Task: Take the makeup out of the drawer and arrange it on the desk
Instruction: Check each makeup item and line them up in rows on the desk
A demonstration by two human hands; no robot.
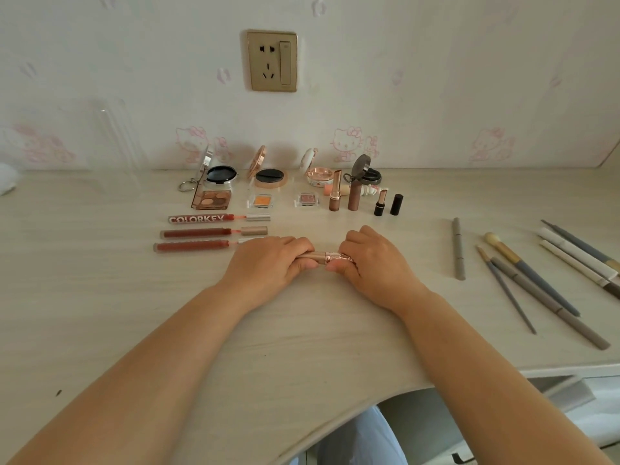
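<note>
While both my hands meet at frame centre, left hand [268, 263] and right hand [372, 263] each curl fingers round one rose-gold lipstick [322, 257], above the desk [302, 330].

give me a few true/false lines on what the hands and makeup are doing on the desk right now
1. Both hands hold one rose-gold lipstick. True: the left hand and right hand each grip an end.
2. The compacts by the wall are closed. False: the gold compact and its neighbours stand open.
3. Three lip gloss tubes lie left of the hands. True.
4. The brushes stand in a cup. False: they lie flat on the desk, to the right.
5. The wall socket has a plug in it. False: nothing is plugged in.
</note>
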